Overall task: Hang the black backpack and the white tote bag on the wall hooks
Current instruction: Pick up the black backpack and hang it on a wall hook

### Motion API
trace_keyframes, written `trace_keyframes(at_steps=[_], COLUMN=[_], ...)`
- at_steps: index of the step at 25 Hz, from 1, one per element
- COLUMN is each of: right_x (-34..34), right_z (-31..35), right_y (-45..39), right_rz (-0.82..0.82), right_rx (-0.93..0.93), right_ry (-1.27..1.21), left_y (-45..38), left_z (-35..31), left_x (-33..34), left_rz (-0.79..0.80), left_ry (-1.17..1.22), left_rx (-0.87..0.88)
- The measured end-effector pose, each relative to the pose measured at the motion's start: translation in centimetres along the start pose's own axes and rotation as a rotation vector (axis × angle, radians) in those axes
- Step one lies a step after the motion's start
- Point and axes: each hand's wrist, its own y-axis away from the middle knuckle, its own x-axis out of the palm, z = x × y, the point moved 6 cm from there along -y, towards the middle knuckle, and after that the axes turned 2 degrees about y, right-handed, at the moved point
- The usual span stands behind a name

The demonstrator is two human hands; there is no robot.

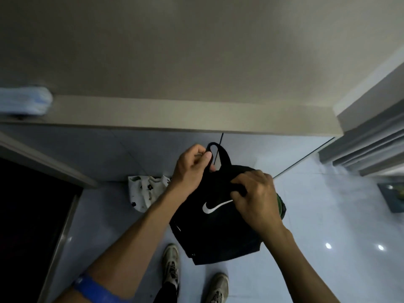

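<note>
Right grip clamps the upper edge of the black backpack, held in the air above the floor: soft matte fabric, sagging, judged light. Left grip pinches the top loop, narrow webbing and the best hold for hanging. Beyond the left grip, the white tote bag, limp printed cloth, slumps on glossy tile. No hooks visible.

blurred pale-blue object cut by left edge, white tote bag part-hidden behind left forearm, wall hooks unseen
</note>
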Motion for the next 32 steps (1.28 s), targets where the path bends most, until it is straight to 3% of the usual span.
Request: trace_keyframes(at_steps=[4,9,12,17,21,24,28,32], right_x=[-8.7,-19.8,-26.6,-36.3,-43.2,-48.2,-54.4,-60.1], right_z=[3.7,11.7,17.2,24.1,29.4,32.7,35.4,36.8], right_y=[-2.9,-9.5,-13.7,-19.1,-22.5,-24.4,-26.3,-27.7], right_rz=[0.037,0.332,0.279,-0.181,-0.417,-0.596,-0.771,-0.841], right_rx=[0.128,0.144,0.092,-0.126,-0.174,-0.147,-0.059,-0.022], right_ry=[-0.455,-0.841,-0.997,-0.481,-0.314,-0.216,-0.085,-0.036], left_y=[4.1,6.9,8.5,9.5,8.6,8.4,8.2,8.1], left_z=[-11.7,-29.7,-39.5,-51.0,-59.1,-64.8,-71.0,-75.9], left_x=[-3.1,-7.9,-10.6,-13.5,-17.5,-20.2,-21.9,-20.4], left_rz=[-0.016,-0.180,-0.307,-0.308,-0.300,-0.432,-0.503,-0.345], left_ry=[0.139,0.138,0.113,0.079,0.066,-0.070,-0.152,-0.121], left_rx=[0.277,0.570,0.723,0.915,0.954,1.005,1.092,1.085])
